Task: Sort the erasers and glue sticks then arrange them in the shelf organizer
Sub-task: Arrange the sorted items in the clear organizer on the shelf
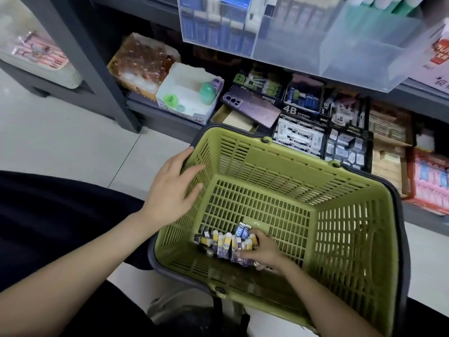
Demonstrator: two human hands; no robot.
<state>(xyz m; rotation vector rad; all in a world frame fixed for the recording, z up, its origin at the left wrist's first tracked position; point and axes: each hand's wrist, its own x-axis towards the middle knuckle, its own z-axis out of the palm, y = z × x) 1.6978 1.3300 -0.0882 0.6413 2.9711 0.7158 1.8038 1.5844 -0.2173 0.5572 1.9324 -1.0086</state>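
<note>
Green slotted basket [279, 152]: small wrapped erasers [223, 242] clustered at 6 o'clock of its floor, right hand [263, 251] curled round the cluster's 3 o'clock end, left hand [172, 188] flat, fingers spread, on the 10 o'clock rim.

At 12 o'clock the clear shelf organizer [315, 45] is cut off by the top edge, its contents a blur. At 6 o'clock the right hand [263, 251] covers some of the small packs [224, 242]; their labels are too small to read. At 3 o'clock a pink box [430, 183] runs off the right edge.
</note>
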